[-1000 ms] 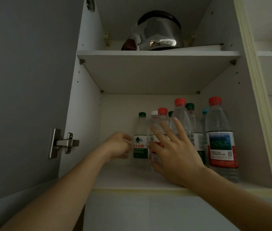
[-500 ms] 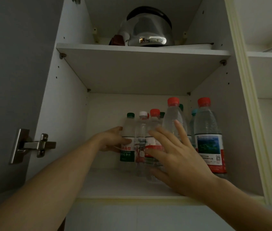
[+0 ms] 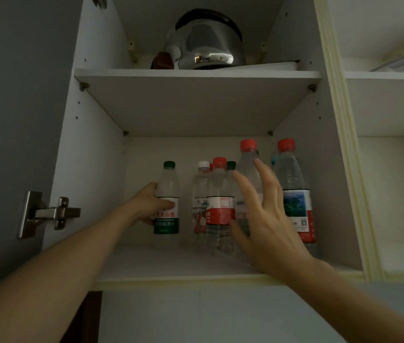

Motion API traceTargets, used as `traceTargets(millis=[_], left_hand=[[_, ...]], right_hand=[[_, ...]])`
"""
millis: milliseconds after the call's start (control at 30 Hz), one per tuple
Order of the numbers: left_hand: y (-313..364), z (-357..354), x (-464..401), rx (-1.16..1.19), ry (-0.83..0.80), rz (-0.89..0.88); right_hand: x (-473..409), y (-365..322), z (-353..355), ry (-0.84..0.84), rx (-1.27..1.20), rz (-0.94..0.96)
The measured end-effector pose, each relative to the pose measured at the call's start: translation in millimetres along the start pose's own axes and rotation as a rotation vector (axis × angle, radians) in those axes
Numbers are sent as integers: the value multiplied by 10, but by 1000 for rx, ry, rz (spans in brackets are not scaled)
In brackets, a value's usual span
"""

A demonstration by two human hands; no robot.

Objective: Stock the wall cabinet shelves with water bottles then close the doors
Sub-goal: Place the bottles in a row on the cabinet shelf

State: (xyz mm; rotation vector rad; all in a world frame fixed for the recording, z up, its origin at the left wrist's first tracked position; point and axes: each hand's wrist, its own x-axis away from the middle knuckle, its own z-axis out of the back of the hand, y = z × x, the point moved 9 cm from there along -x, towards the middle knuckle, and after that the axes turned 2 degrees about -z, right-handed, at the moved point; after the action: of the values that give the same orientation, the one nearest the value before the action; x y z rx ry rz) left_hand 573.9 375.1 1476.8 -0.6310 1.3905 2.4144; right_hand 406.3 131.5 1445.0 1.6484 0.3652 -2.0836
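My right hand [image 3: 268, 219] hovers nearest, fingers spread and straight, holding nothing, in front of the clustered bottles [image 3: 220, 206]. Further in, my left hand [image 3: 150, 204] grips the green-capped bottle [image 3: 167, 199], which now stands apart to the left on the lower shelf [image 3: 146, 263], no longer against the cluster. Doors remain open; kettle [image 3: 208, 43] sits above.

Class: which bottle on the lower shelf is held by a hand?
The green-capped bottle standing alone at the left: the left hand grips it; the right hand is open.
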Motion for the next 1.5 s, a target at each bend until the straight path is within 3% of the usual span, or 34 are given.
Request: traceTargets(millis=[233,400,600,767,933,1133,1500], left_hand=[[-40,345,371,92,91,41],[28,497,532,13,279,-50],[-11,589,574,-225,363,-82],[-138,667,570,-235,414,-94],[-225,697,616,-189,442,-107],[-292,689,600,-290,426,-119],[-290,590,531,-718,341,-112]], right_hand=[[20,116,127,2,-134,-236],[-49,169,75,-103,-337,-434],[-201,-139,-118,-260,-580,-366],[-405,-424,-565,-438,-717,-321],[-590,-576,-992,-565,-671,-290],[-677,-661,-1392,-625,-644,-319],[-831,-611,-1869,-746,-528,-496]])
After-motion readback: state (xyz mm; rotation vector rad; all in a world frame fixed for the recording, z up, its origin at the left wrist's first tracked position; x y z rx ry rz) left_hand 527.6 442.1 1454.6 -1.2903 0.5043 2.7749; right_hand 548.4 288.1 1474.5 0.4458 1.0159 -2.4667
